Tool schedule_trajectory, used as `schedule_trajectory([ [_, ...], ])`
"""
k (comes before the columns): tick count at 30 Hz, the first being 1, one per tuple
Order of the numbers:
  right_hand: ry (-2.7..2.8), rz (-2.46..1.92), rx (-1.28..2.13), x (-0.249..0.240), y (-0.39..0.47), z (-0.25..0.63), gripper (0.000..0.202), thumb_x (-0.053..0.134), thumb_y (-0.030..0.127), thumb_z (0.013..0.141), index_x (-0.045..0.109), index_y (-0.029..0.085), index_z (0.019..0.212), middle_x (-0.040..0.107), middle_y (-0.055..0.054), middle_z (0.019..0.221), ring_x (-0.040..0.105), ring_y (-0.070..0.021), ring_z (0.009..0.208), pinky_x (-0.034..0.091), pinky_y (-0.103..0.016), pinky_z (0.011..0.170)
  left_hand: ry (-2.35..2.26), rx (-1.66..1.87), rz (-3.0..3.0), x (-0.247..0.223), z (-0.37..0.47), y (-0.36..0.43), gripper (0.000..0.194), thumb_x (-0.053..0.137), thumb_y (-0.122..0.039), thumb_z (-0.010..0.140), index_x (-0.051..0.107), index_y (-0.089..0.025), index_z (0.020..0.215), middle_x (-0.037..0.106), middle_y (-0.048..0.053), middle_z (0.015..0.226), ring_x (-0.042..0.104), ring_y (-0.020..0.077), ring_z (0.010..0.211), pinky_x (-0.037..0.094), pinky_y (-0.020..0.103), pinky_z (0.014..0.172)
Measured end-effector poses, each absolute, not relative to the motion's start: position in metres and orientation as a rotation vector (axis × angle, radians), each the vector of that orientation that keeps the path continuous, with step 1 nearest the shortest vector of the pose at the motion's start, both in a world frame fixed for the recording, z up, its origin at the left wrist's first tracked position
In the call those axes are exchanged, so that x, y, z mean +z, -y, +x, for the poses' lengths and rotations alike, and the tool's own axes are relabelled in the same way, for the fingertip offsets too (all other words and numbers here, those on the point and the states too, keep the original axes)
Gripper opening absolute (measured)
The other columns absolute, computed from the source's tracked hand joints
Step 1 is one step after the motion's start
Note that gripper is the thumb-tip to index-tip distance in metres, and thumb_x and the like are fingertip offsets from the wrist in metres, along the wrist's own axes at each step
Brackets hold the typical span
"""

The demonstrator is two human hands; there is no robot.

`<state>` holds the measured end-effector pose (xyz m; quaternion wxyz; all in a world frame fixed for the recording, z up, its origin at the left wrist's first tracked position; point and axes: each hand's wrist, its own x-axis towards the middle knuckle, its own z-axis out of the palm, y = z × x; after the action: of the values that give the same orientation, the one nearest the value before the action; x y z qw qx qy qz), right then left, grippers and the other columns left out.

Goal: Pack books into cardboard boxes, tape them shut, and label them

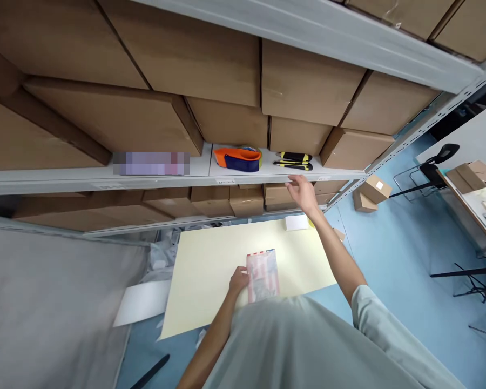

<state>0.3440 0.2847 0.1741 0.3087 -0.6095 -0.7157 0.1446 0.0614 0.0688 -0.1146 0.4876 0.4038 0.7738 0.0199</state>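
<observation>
Low in front of my body, my left hand [238, 280] grips the left edge of a flat plastic bag [263, 275] with pale red stripes and a red-and-blue top edge. The bag is over a pale yellow board [210, 270]. My right hand [302, 193] is raised to the shelf's front edge, fingers bent and apart with nothing seen in them. Just above it on the shelf lie several black-and-yellow utility knives [295, 161]. An orange and dark blue tape dispenser [238, 160] rests to their left, a roll of tape partly hidden behind it.
Cardboard boxes [210, 59] fill the metal shelf [166, 183] and the levels above and below. A white card [297, 222] lies on the board. Plastic bags [162, 254] are heaped at its left. Small boxes [375, 189] sit on the floor by a chair [433, 167] and table.
</observation>
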Motion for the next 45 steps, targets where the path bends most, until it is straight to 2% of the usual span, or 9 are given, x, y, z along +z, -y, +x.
schedule_trajectory([
  [4, 2.031, -1.760, 0.094, 0.194, -0.328, 0.342, 0.038, 0.054, 0.021, 0.108, 0.070, 0.011, 0.141, 0.069, -0.023, 0.144, 0.064, -0.0345, 0.133, 0.049, -0.046, 0.119, -1.863, 0.038, 0.984, -0.119, 0.059, -0.068, 0.030, 0.074, -0.012, 0.078, 0.057, -0.026, 0.099, 0.074, -0.001, 0.083, 0.081, 0.0262, 0.099, 0.058, 0.030, 0.083],
  [7, 2.102, -1.938, 0.026, 0.196, -0.349, 0.347, 0.042, 0.052, 0.015, 0.106, 0.069, 0.008, 0.144, 0.066, -0.024, 0.148, 0.060, -0.0362, 0.135, 0.047, -0.046, 0.119, -1.854, 0.037, 0.978, -0.122, 0.058, -0.069, 0.029, 0.074, -0.014, 0.079, 0.057, -0.026, 0.100, 0.075, 0.000, 0.086, 0.082, 0.0267, 0.101, 0.059, 0.032, 0.085],
  [16, 2.256, -1.991, -0.028, 0.185, -0.360, 0.358, 0.050, 0.052, 0.020, 0.108, 0.062, 0.006, 0.155, 0.061, -0.024, 0.154, 0.053, -0.0359, 0.140, 0.043, -0.045, 0.124, -1.852, 0.031, 0.961, -0.131, 0.057, -0.071, 0.029, 0.073, -0.013, 0.081, 0.059, -0.026, 0.103, 0.080, 0.004, 0.099, 0.081, 0.0266, 0.106, 0.058, 0.031, 0.085],
  [23, 2.224, -2.026, -0.038, 0.184, -0.356, 0.359, 0.044, 0.056, 0.029, 0.110, 0.065, 0.009, 0.149, 0.059, -0.025, 0.151, 0.053, -0.0358, 0.141, 0.050, -0.046, 0.116, -1.825, 0.045, 0.995, -0.130, 0.056, -0.069, 0.028, 0.079, -0.024, 0.083, 0.058, -0.026, 0.102, 0.081, 0.005, 0.101, 0.082, 0.0272, 0.106, 0.058, 0.030, 0.084],
  [29, 2.167, -2.110, 0.061, 0.198, -0.359, 0.355, 0.036, 0.063, 0.022, 0.106, 0.068, 0.012, 0.140, 0.068, -0.023, 0.141, 0.056, -0.0329, 0.135, 0.049, -0.042, 0.113, -1.805, 0.089, 1.028, -0.126, 0.055, -0.064, 0.029, 0.081, -0.025, 0.084, 0.060, -0.026, 0.104, 0.081, 0.005, 0.094, 0.082, 0.0282, 0.103, 0.058, 0.032, 0.083],
  [33, 1.998, -2.078, 0.115, 0.198, -0.342, 0.350, 0.029, 0.063, 0.020, 0.104, 0.069, 0.015, 0.132, 0.072, -0.021, 0.135, 0.057, -0.0300, 0.127, 0.046, -0.039, 0.109, -1.785, 0.123, 1.053, -0.123, 0.052, -0.058, 0.027, 0.079, -0.022, 0.086, 0.061, -0.025, 0.106, 0.080, 0.003, 0.092, 0.082, 0.0254, 0.100, 0.058, 0.030, 0.086],
  [37, 1.902, -2.019, 0.119, 0.171, -0.285, 0.341, 0.036, 0.055, 0.028, 0.108, 0.064, 0.015, 0.140, 0.071, -0.021, 0.139, 0.056, -0.0312, 0.129, 0.046, -0.040, 0.109, -1.763, 0.113, 1.093, -0.117, 0.049, -0.053, 0.017, 0.071, -0.019, 0.093, 0.062, -0.025, 0.106, 0.079, 0.003, 0.095, 0.081, 0.0228, 0.099, 0.057, 0.029, 0.086],
  [40, 1.817, -2.032, 0.166, 0.127, -0.220, 0.326, 0.043, 0.052, 0.035, 0.108, 0.063, 0.016, 0.144, 0.071, -0.023, 0.140, 0.062, -0.0344, 0.124, 0.050, -0.045, 0.109, -1.736, 0.102, 1.141, -0.111, 0.046, -0.051, 0.012, 0.067, -0.018, 0.097, 0.062, -0.025, 0.107, 0.079, 0.005, 0.098, 0.080, 0.0239, 0.099, 0.056, 0.030, 0.086],
  [45, 1.686, -2.151, 0.372, 0.025, -0.099, 0.276, 0.034, 0.060, 0.034, 0.097, 0.074, 0.018, 0.123, 0.080, -0.021, 0.113, 0.075, -0.0380, 0.105, 0.062, -0.055, 0.097, -1.678, 0.094, 1.259, -0.102, 0.042, -0.052, 0.010, 0.065, -0.021, 0.101, 0.065, -0.025, 0.110, 0.078, 0.012, 0.117, 0.079, 0.0303, 0.113, 0.056, 0.038, 0.095],
])
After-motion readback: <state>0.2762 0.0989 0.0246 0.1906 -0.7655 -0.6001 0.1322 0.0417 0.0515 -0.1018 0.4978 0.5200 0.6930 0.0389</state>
